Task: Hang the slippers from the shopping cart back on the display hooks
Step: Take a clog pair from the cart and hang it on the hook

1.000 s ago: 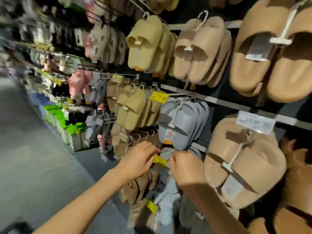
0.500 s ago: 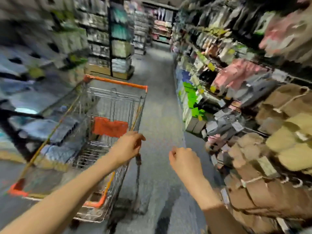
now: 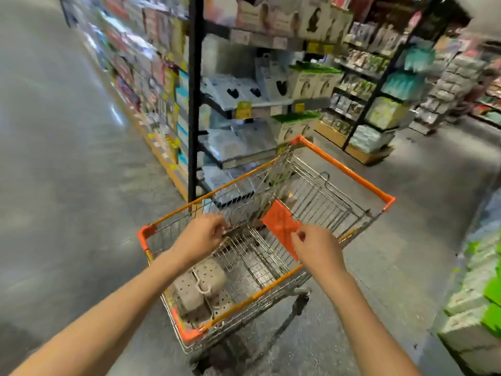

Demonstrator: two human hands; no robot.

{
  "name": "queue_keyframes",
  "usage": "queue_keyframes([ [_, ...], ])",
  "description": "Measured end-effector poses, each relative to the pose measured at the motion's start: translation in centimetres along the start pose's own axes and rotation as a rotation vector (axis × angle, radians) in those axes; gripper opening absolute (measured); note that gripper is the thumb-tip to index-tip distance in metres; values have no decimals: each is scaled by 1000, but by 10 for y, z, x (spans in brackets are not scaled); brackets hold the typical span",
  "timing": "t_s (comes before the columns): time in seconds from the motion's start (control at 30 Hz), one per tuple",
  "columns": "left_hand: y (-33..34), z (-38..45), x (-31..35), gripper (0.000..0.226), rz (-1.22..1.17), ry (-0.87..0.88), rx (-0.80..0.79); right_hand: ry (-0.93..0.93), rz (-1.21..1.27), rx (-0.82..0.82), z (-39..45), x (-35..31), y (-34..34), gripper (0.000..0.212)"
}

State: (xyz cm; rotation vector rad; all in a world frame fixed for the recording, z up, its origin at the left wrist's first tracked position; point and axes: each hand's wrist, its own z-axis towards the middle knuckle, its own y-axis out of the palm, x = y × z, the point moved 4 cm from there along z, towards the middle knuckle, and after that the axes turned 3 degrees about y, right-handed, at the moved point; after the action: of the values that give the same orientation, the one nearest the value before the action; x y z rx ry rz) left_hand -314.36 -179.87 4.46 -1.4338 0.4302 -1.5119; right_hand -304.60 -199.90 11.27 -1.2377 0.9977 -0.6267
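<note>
Both forearms are reaching over the shopping cart [image 3: 342, 169]. The grey slippers [image 3: 202, 290] are lying in its near corner, at about 7 o'clock in the basket. Left hand [image 3: 200, 237] and right hand [image 3: 315, 246], fingers loosely curled and holding nothing, are hovering above. Advisably, the nearer left hand lowers and grips the pair by its hanger. Beyond, at 12 o'clock, shelving [image 3: 244, 104] is standing.

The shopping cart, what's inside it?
In the shopping cart lies a pair of grey slippers with little holes, at the near end. An orange flap hangs farther in. The left hand and right hand cover part of the basket.
</note>
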Motion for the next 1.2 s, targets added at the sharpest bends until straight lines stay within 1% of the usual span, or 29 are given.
queue_keyframes([
  [0.07,9,-13,-15,23,2,-112,2,-55,-10,-69,17,-2,18,36],
  [0.13,20,-26,-34,25,9,-228,-34,-88,14,-160,31,-11,45,35],
  [0.23,38,-35,-60,27,28,-382,-93,-92,31,-302,49,-23,92,33],
  [0.3,54,-35,-75,29,25,-446,-118,-143,-17,-364,59,-31,125,33],
  [0.37,73,-33,-87,29,0,-481,-158,-164,-63,-414,67,-39,152,27],
  [0.5,110,-26,-103,31,-23,-543,-271,-195,-159,-504,87,-52,188,28],
  [0.63,136,-17,-116,34,22,-604,-335,-239,-206,-537,116,-64,211,29],
  [0.67,141,-17,-118,34,30,-628,-351,-252,-212,-548,122,-67,217,27],
  [0.73,149,-17,-123,34,42,-664,-379,-287,-225,-612,131,-76,235,17],
  [0.8,156,-18,-130,34,37,-690,-398,-305,-206,-710,136,-84,257,20],
  [0.9,164,-21,-147,33,-25,-800,-435,-354,-218,-824,141,-98,290,27],
  [1.0,171,-21,-167,30,-83,-885,-451,-463,-259,-892,148,-115,320,28],
  [1.07,175,-22,-178,25,-98,-923,-433,-529,-278,-936,151,-126,339,32],
  [1.2,189,-24,-193,23,-80,-980,-465,-635,-333,-975,163,-143,380,39],
])
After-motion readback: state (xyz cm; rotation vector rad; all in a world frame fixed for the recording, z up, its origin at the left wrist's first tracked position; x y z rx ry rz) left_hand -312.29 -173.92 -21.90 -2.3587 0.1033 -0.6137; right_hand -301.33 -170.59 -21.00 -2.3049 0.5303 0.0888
